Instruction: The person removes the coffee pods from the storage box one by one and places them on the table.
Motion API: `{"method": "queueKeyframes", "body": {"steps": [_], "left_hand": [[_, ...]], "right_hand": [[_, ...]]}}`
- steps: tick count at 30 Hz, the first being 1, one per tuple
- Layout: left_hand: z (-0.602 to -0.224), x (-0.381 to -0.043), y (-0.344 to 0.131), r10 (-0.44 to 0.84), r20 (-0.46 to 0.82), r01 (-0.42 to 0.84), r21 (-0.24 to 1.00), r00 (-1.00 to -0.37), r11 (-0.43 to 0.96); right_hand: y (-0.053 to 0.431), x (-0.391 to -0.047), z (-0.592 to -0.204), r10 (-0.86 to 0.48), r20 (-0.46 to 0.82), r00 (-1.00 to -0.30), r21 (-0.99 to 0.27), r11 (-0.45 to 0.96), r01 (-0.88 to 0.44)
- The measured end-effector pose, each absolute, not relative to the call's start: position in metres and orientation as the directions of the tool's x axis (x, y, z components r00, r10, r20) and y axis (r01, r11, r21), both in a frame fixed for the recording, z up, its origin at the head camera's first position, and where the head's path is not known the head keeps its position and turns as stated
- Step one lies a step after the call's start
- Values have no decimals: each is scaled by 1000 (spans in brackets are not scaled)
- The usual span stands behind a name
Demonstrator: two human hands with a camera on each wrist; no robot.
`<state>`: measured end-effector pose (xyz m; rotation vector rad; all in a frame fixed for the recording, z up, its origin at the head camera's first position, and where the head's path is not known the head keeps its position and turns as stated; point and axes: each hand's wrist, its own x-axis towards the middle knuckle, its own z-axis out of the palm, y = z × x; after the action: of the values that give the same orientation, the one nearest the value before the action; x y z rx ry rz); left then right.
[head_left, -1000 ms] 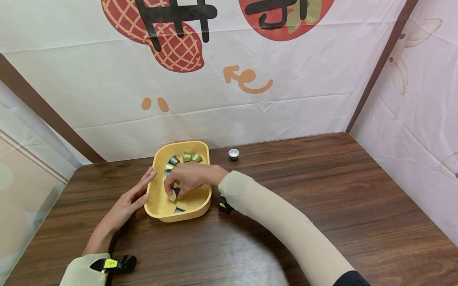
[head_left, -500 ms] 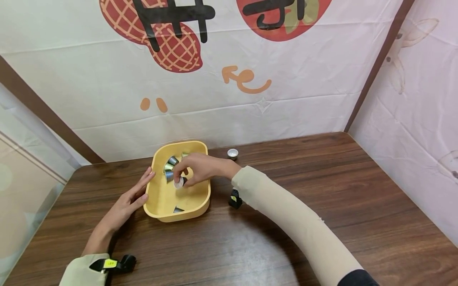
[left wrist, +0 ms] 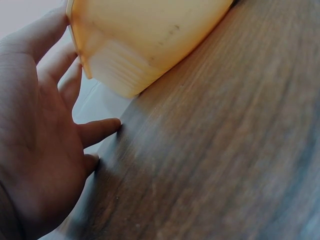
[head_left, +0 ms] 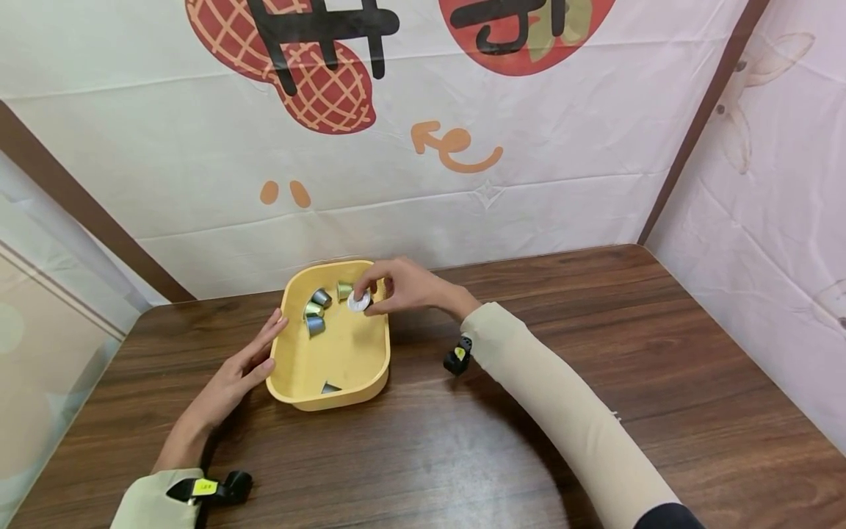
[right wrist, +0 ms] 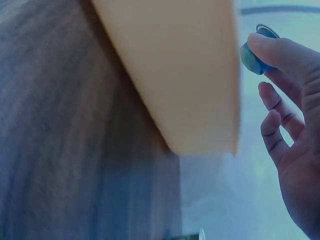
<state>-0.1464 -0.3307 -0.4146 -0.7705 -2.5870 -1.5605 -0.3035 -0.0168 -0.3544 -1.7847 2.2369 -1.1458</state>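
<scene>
A yellow plastic bin stands on the table near its back edge. My right hand pinches a coffee capsule between thumb and finger over the bin's right rim, its pale lid facing the head camera. In the right wrist view the same capsule looks dark blue-green. My left hand rests its straight fingertips on the bin's left rim; in the left wrist view some fingers spread below the rim. Inside the bin lie a blue capsule, a green capsule and several others.
The brown wooden table reaches forward to a printed fabric wall. At the lower edge of the right wrist view another capsule is partly visible. A capsule sits by the bin's near wall.
My right hand has lifted the capsule from the bin's near part and carried it back and to the right. It now covers the loose capsule on the table. The left hand stays put.
</scene>
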Motion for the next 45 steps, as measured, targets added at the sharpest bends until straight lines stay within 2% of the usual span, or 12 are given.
{"method": "queueKeyframes", "body": {"steps": [7,11,16,34,38,45], "left_hand": [[-416,-148,-332,391,252,408,823,-886,395],[-417,-149,-334,384,243,397,826,-891,400],[-419,-148,-334,390,241,399,825,-889,401],[-418,-147,-332,393,254,411,823,-884,393],[-418,-147,-332,387,252,406,825,-887,394],[-417,-148,-333,389,256,412,819,-885,399]], "right_hand": [[8,-314,-354,-777,488,-397,-618,13,-786],[22,-308,-350,-733,514,-447,-638,22,-770],[41,-299,-345,-686,505,-524,-689,45,-723],[89,-312,-379,-501,444,-743,-823,101,-560],[97,-315,-386,-486,422,-765,-834,123,-538],[103,-319,-394,-483,428,-764,-825,136,-548]]}}
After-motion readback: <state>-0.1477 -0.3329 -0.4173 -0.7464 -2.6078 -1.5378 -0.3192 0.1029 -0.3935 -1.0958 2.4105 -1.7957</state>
